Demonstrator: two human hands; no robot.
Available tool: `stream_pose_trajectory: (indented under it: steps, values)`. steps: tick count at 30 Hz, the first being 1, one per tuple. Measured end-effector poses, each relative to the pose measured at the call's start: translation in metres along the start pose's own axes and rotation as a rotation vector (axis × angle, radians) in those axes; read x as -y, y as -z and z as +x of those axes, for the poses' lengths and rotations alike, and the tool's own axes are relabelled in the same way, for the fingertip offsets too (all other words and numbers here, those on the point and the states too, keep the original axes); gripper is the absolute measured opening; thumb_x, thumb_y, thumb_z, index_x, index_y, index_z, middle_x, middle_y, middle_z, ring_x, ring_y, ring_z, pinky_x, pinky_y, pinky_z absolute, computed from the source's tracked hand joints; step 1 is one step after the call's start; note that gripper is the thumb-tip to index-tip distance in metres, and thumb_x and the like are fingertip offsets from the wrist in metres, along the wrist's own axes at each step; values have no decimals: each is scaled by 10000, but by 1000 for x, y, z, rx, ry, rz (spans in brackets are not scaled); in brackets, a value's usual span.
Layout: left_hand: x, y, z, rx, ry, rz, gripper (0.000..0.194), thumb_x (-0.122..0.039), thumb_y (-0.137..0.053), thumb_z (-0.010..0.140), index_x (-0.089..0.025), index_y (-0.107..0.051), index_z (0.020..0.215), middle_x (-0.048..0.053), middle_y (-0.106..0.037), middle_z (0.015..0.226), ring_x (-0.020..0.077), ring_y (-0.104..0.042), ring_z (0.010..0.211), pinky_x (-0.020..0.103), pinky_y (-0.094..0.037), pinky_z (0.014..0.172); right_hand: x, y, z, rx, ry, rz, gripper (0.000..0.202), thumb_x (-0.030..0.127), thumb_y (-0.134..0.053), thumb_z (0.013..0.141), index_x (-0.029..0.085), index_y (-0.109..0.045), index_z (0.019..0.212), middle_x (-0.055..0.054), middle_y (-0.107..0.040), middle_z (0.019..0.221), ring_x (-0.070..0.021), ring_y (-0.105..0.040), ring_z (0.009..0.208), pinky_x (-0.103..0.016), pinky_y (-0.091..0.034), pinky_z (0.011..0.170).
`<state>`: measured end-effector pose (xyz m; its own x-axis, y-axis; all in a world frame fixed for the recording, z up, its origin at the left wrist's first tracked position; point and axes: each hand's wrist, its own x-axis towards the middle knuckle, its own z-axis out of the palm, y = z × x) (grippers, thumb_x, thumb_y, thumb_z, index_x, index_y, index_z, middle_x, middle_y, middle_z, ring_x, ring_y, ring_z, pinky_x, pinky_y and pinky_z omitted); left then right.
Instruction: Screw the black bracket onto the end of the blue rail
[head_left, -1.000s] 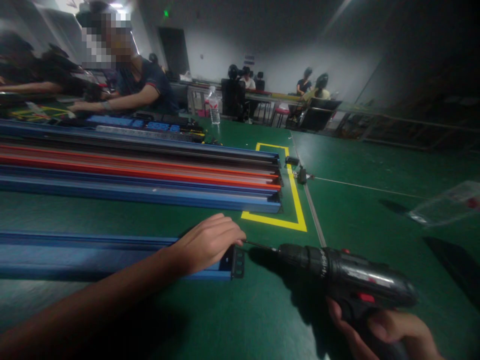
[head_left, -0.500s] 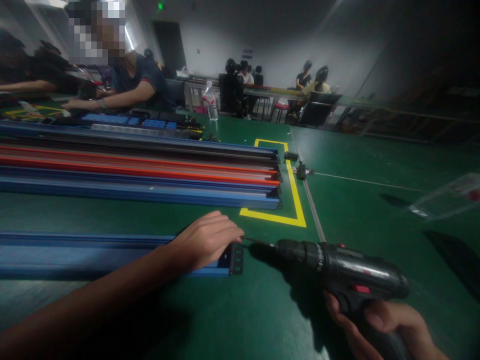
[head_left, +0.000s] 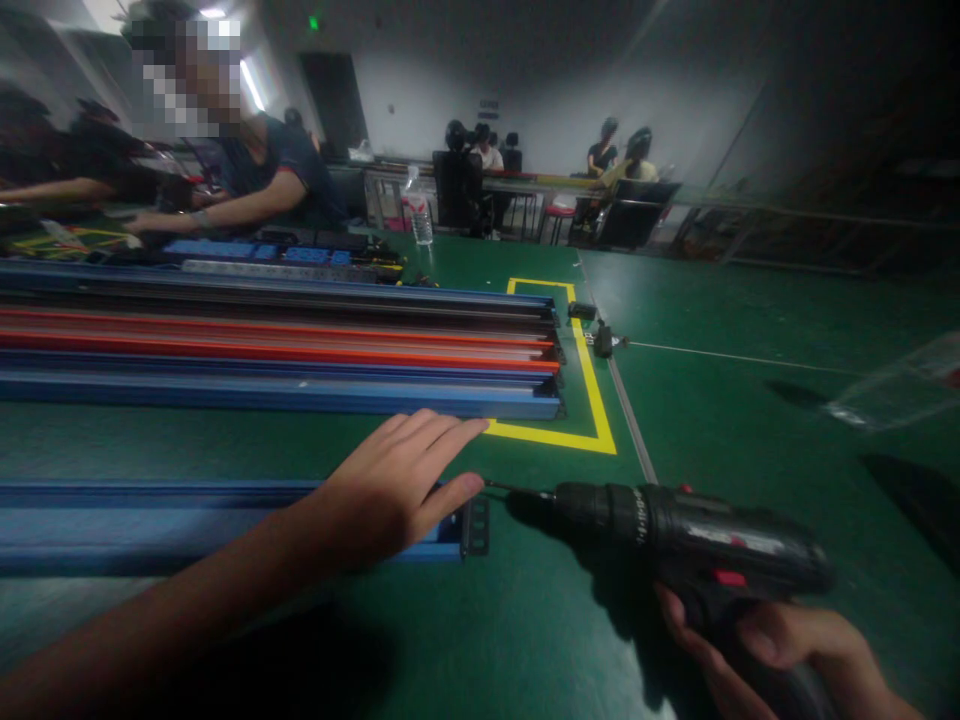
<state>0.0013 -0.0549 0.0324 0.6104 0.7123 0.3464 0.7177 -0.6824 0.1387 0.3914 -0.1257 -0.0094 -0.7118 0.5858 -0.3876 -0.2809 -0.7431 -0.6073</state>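
Observation:
My right hand (head_left: 810, 640) is wrapped round the grip of a black cordless drill (head_left: 705, 530) with a red switch. The drill's long thin bit (head_left: 521, 490) points left, its tip close to my left thumb. My left hand (head_left: 405, 475) is over the right end of a blue metal channel (head_left: 150, 535), fingers stretched out and thumb apart. Whether its palm touches the channel is hidden. A black slotted end bracket (head_left: 476, 528) shows at the channel's end, just below the thumb.
Behind lie several long blue channels (head_left: 375, 395) and red channels (head_left: 337, 345) side by side. Yellow tape (head_left: 596, 400) marks the green table (head_left: 750, 420). A small black part (head_left: 604, 340) lies on a cord. Clear bottles (head_left: 418, 210) stand around. A co-worker (head_left: 262, 170) sits at the far left.
My left hand has opened: its fingers have lifted and spread from the bit tip and bracket end. The drill has stayed nearly in place. The near channel appears slightly lower in view.

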Motion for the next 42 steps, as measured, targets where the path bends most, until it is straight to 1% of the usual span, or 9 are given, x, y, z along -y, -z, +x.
stream_pose_trajectory:
  steps: [2, 4, 7, 10, 15, 21, 29, 35, 42]
  values:
    - [-4, 7, -10, 84, 13, 66, 517, -435, -578, 991, -180, -510, 1435, 99, -653, 1308, 271, -613, 1136, 432, -495, 945, 5, -3, -1, -2, -7, -22, 404, 282, -623, 766, 91, -678, 1118, -62, -682, 850, -135, -669, 489, -307, -585, 612]
    - [-7, 8, -24, 124, -55, 98, 561, -470, -626, 955, -230, -502, 1447, 76, -661, 1270, 260, -627, 1070, 411, -505, 891, 7, -6, -2, -4, -1, -52, 408, 288, -617, 772, 90, -672, 1125, -59, -676, 854, -128, -659, 485, -307, -583, 613]
    - [-8, 0, -44, 13, -205, 135, 603, -517, -591, 966, -277, -454, 1501, 107, -591, 1339, 287, -565, 1188, 438, -479, 966, 8, -7, -1, -6, -2, -87, 408, 287, -598, 767, 91, -670, 1118, -58, -670, 843, -119, -636, 455, -307, -576, 586]
    - [-7, -14, -53, -20, -249, 214, 598, -527, -596, 963, -343, -441, 1511, 126, -530, 1374, 300, -537, 1213, 457, -471, 992, 2, -1, 2, -47, 11, -74, 403, 265, -591, 742, 85, -679, 1091, -62, -668, 822, -114, -634, 448, -294, -570, 568]
    - [-7, -30, -53, -89, -272, 316, 503, -396, -647, 952, -259, -542, 1425, 155, -560, 1235, 302, -584, 1081, 459, -508, 922, -15, 11, 5, -30, 120, 74, 436, 271, -595, 687, 87, -714, 1064, -65, -667, 796, -86, -594, 409, -237, -555, 480]
    - [-10, -33, -51, -98, -264, 340, 460, -403, -679, 922, -253, -583, 1346, 175, -559, 1214, 319, -596, 1056, 477, -544, 891, -13, 6, 4, -50, 54, 128, 397, 259, -638, 692, 83, -772, 1022, -73, -677, 739, -67, -541, 387, -227, -579, 482]
    - [-10, -34, -50, -102, -269, 360, 424, -381, -665, 919, -257, -581, 1316, 185, -570, 1195, 316, -596, 1043, 476, -596, 830, -25, 22, 3, -56, 94, 159, 444, 305, -624, 703, 72, -740, 1062, -105, -701, 766, -84, -559, 356, -258, -577, 489]
    - [-12, -31, -48, -114, -273, 368, 393, -375, -640, 932, -249, -589, 1301, 184, -578, 1176, 316, -604, 1035, 483, -604, 830, -23, 22, 3, -39, 50, 120, 415, 347, -664, 710, 99, -715, 1039, -46, -664, 743, -44, -480, 334, -245, -572, 506]
    - [-12, -32, -48, -120, -272, 364, 366, -354, -628, 940, -255, -597, 1291, 195, -598, 1182, 321, -609, 1052, 485, -592, 858, -13, 12, 6, -54, 42, 139, 417, 318, -692, 699, 83, -717, 1043, -59, -674, 760, -63, -543, 373, -236, -579, 490]
